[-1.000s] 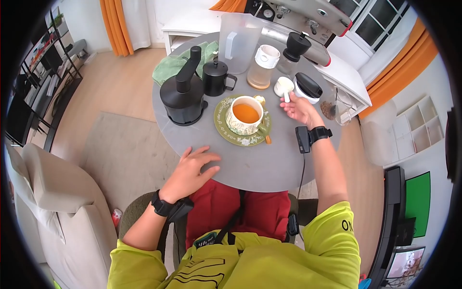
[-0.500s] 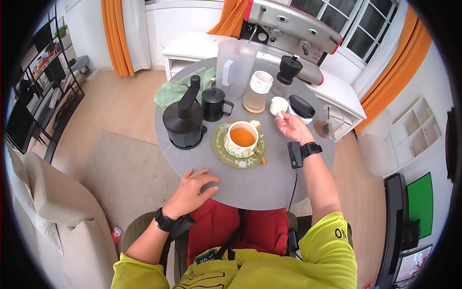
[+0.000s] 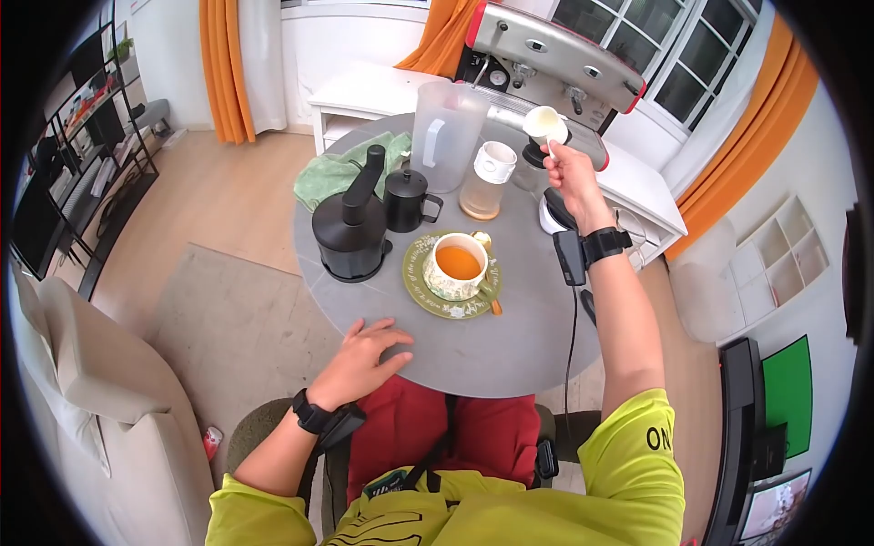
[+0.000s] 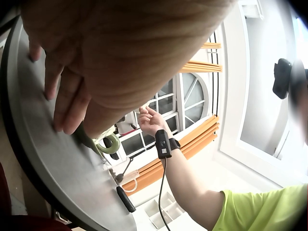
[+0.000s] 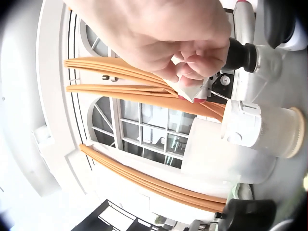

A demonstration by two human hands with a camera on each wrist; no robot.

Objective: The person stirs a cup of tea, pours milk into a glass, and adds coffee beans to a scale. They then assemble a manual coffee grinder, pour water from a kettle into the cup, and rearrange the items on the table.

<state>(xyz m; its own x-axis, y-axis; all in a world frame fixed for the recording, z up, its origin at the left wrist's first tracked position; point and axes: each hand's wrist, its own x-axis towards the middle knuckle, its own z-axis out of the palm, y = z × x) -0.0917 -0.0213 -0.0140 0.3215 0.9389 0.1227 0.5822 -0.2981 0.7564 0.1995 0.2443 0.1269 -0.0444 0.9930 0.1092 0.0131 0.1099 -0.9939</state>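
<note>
In the head view my right hand (image 3: 575,182) pinches the handle of a small white creamer jug (image 3: 540,121). It is held up above the far right of the table, overlapping the black-topped hand grinder (image 3: 535,155). Pale cream colour shows inside the jug. In the right wrist view the fingers hide most of it. My left hand (image 3: 364,359) lies at the near table edge, its fingers loosely spread and holding nothing. Between the hands a patterned cup (image 3: 444,284) of orange-brown drink stands on a green saucer (image 3: 417,293), with a small brown-tipped item at the saucer's right edge.
A black lever-topped device (image 3: 349,232), a black lidded pot (image 3: 402,202), a green cloth (image 3: 319,182), a tall translucent pitcher (image 3: 446,136) and a white-collared glass bottle (image 3: 492,177) stand along the back. A black-lidded white container (image 3: 552,214) is behind my right wrist. A cable (image 3: 571,364) hangs from the right wrist camera.
My right hand has lifted the white creamer jug off the table, up and slightly to the right. The left hand stays in place. The head view tilted upward early on.
</note>
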